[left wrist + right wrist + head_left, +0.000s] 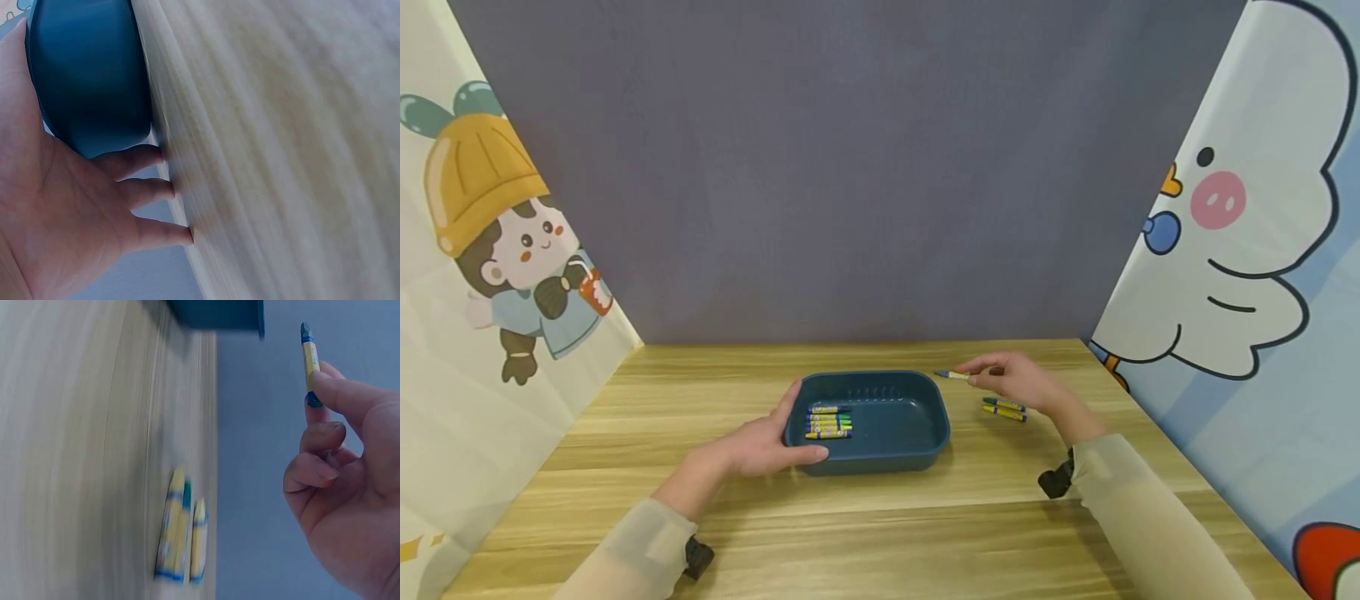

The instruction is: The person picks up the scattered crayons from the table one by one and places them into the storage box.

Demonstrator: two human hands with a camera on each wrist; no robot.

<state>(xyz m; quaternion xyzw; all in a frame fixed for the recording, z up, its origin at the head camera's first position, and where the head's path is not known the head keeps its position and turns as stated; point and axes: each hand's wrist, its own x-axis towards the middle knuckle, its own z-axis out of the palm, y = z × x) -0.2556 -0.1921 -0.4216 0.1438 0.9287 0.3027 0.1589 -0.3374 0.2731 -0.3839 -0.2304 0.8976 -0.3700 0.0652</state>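
Note:
A dark blue tray (925, 433) sits in the middle of the wooden table, with several crayons (828, 422) lying in its left half. My left hand (771, 446) holds the tray's left front corner, thumb along the rim; the left wrist view shows my fingers (140, 187) against the tray's wall (87, 75). My right hand (1011, 379) hovers just right of the tray and pinches a blue-tipped yellow crayon (952, 375) (309, 359) by its end. Loose crayons (1004, 408) (181, 534) lie on the table beneath that hand.
The wooden table (880, 533) is fenced by a grey back wall (850, 167) and cartoon-printed side panels (482, 250) (1247, 267). Bare tabletop stretches in front of the tray and on both sides.

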